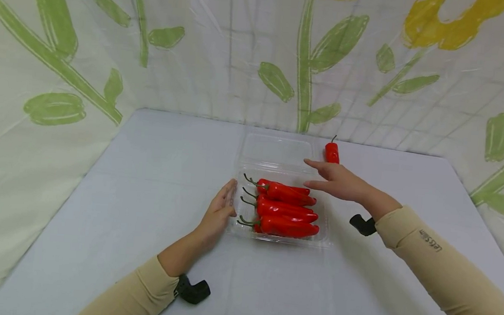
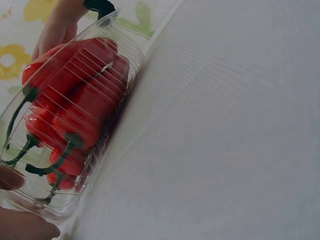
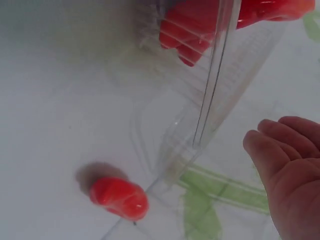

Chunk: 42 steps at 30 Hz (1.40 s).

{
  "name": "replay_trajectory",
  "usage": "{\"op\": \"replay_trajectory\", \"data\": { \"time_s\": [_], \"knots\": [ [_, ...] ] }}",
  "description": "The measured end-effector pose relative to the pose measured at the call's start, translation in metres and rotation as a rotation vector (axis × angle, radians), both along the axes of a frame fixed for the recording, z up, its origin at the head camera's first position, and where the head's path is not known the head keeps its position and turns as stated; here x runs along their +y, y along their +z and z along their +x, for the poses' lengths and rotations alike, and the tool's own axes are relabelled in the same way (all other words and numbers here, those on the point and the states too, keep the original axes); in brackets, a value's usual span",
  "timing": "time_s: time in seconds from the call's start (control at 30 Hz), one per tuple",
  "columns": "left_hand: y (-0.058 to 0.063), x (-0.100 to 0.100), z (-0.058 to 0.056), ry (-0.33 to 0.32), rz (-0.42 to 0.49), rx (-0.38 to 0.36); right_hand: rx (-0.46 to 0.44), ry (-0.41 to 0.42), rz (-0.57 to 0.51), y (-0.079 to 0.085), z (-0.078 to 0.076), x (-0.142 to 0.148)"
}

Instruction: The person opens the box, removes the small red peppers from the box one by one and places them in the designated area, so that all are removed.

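Observation:
A clear plastic clamshell box (image 1: 327, 233) lies on the table, its lid (image 1: 279, 149) folded back away from me. Several red peppers (image 1: 288, 227) with green stems lie crosswise in the base, stems to the left. My left hand (image 1: 216, 216) rests against the box's left side, fingers extended along the wall and thumb near the rim. Over the box's back right corner hovers my right hand (image 1: 342, 181), its fingers spread and straight, holding nothing. Beyond it, a lone red pepper (image 1: 332, 152) lies on the table, partly hidden by the hand in the head view.
A white cloth covers the table (image 1: 154, 170). Behind its back edge hangs a pale curtain (image 1: 206, 52) with yellow flowers and green leaves. Dark curved pieces (image 1: 194, 291) sit at both wrists.

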State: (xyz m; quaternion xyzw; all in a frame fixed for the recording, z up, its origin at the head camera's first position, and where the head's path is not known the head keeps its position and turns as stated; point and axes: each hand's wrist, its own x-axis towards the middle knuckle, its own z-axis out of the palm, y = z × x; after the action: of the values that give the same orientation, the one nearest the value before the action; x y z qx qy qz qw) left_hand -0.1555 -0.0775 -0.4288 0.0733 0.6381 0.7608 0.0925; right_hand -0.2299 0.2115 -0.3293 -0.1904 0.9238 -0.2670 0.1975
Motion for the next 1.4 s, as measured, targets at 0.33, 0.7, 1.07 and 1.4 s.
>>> {"op": "replay_trajectory", "data": {
  "time_s": [0.33,0.7,1.07,1.4],
  "knots": [
    [0.000,0.000,0.001,0.007,0.003,-0.007,-0.057,0.127,0.030,0.001,0.015,-0.019],
    [-0.001,0.001,0.000,0.005,0.009,-0.006,-0.075,0.246,0.134,0.002,0.017,-0.036],
    [-0.002,0.000,0.000,-0.001,0.026,-0.007,-0.063,0.253,0.147,-0.005,0.015,-0.047],
    [-0.001,0.000,0.000,-0.003,0.036,-0.001,-0.014,0.278,0.122,-0.011,0.012,-0.051]
  ]
}}
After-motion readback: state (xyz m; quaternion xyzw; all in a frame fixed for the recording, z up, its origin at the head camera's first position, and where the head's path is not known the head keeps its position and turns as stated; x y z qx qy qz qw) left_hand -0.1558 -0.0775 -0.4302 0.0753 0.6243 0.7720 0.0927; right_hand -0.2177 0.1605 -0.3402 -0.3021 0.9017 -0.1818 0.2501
